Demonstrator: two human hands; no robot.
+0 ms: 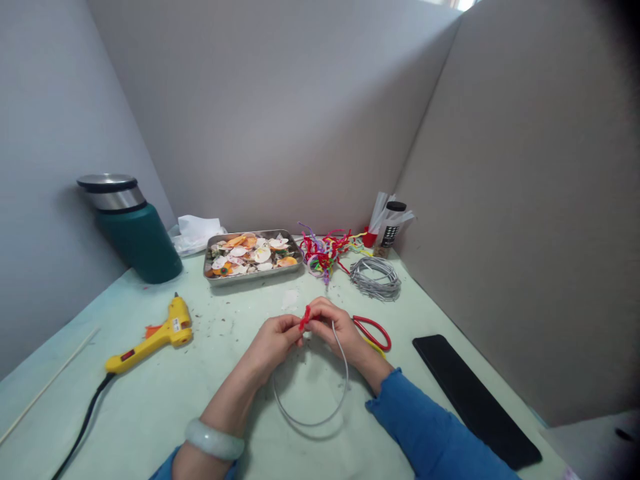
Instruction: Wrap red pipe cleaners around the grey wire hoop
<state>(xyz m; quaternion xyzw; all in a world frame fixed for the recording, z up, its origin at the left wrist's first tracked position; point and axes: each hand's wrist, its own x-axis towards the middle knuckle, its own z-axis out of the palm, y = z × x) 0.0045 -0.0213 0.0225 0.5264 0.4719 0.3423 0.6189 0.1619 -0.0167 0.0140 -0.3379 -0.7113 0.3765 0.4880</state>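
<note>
My left hand [274, 341] and my right hand [336, 331] meet at the middle of the pale green table [150, 413], fingers pinched together. Between the fingertips sits a red pipe cleaner [305, 317], held by both hands against the top of a grey wire hoop [311, 385]. The hoop hangs down toward me and rests on the table. A pale bangle is on my left wrist and a blue sleeve covers my right forearm.
Red scissors [373, 331] lie just right of my right hand. A yellow glue gun [150, 337] lies left. Behind are a metal tray [210, 270] of shells, coloured pipe cleaners [325, 253], a grey wire coil [375, 277], a green flask [135, 230] and a black phone [473, 397].
</note>
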